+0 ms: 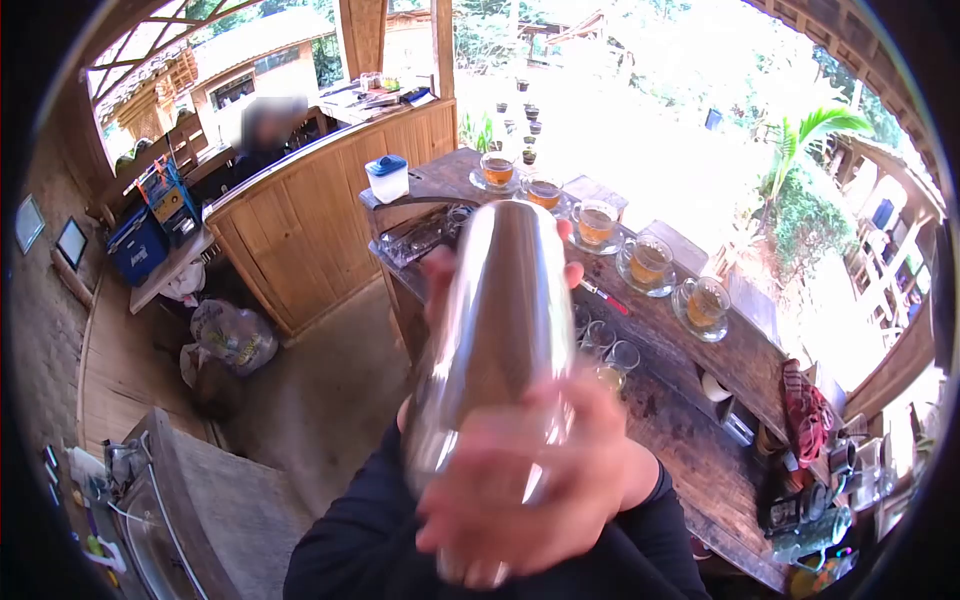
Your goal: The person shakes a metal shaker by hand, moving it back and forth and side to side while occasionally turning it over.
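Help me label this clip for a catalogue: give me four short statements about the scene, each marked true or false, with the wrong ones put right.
1. The right hand and left hand both hold the shiny metal vessel. True.
2. The row of filled glass cups numbers six. False: it numbers five.
3. The white container has a red lid. False: its lid is blue.
4. A red cloth lies right of those cups in the picture. True.

No lettering can be read; printed markings on a plastic bag (237, 336) at the frame's left are illegible.
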`<action>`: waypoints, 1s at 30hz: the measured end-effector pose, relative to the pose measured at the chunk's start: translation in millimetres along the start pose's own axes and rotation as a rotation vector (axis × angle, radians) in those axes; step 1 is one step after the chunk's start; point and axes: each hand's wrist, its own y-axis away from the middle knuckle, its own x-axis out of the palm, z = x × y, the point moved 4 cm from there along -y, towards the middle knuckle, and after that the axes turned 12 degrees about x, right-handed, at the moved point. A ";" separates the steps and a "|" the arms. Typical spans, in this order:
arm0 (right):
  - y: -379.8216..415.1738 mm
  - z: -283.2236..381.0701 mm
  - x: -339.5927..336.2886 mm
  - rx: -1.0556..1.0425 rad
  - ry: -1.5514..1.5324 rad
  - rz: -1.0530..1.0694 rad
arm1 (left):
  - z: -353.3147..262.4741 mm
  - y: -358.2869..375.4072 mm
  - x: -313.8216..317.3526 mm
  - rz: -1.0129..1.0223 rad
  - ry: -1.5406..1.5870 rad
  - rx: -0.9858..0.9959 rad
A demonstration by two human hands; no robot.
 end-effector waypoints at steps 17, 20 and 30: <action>-9.0 -30.9 -89.3 0.040 0.258 0.163 | 92.1 -32.3 -18.0 -0.090 0.285 -0.102; -15.5 -31.4 -110.6 0.397 0.311 -0.018 | 119.9 -29.1 -60.0 -0.325 -0.024 0.103; -12.9 7.4 -204.1 0.225 0.530 0.021 | 223.5 -53.2 -7.8 -0.181 0.202 -0.267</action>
